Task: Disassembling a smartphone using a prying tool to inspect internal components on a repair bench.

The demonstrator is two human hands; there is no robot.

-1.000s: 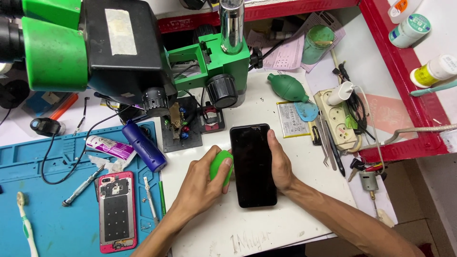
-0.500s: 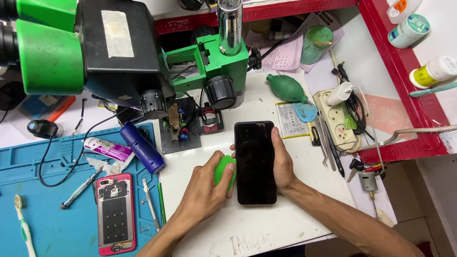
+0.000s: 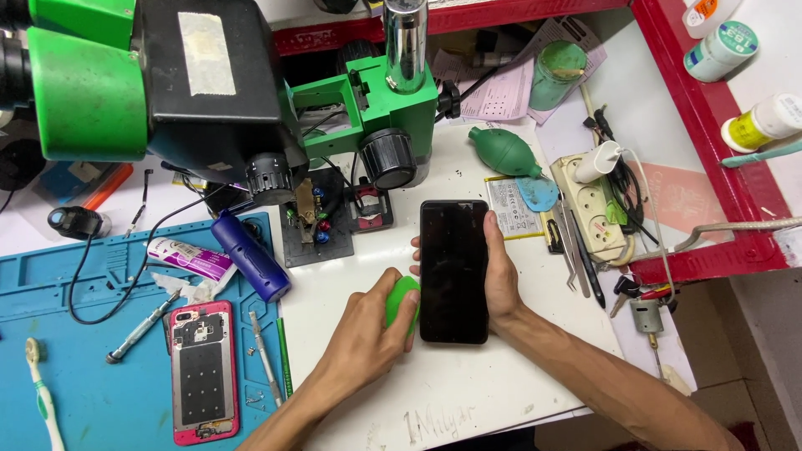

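Note:
A black smartphone (image 3: pixel 454 269) lies screen up on the white bench top (image 3: pixel 468 392). My right hand (image 3: pixel 501 280) grips its right edge, fingertips showing past the left edge. My left hand (image 3: pixel 368 338) holds a small green tool (image 3: pixel 399 299) against the phone's lower left side.
A green and black microscope (image 3: pixel 209 83) stands behind. On the blue mat (image 3: pixel 92 376) to the left lie a pink opened phone (image 3: pixel 203 372), a blue cylinder (image 3: pixel 249 255), a tube, a screwdriver and a toothbrush. To the right are a green air blower (image 3: pixel 504 152), a battery, tweezers and a power strip (image 3: pixel 591 205).
The phone and both hands sit slightly further right in view than a second ago; the grip looks the same.

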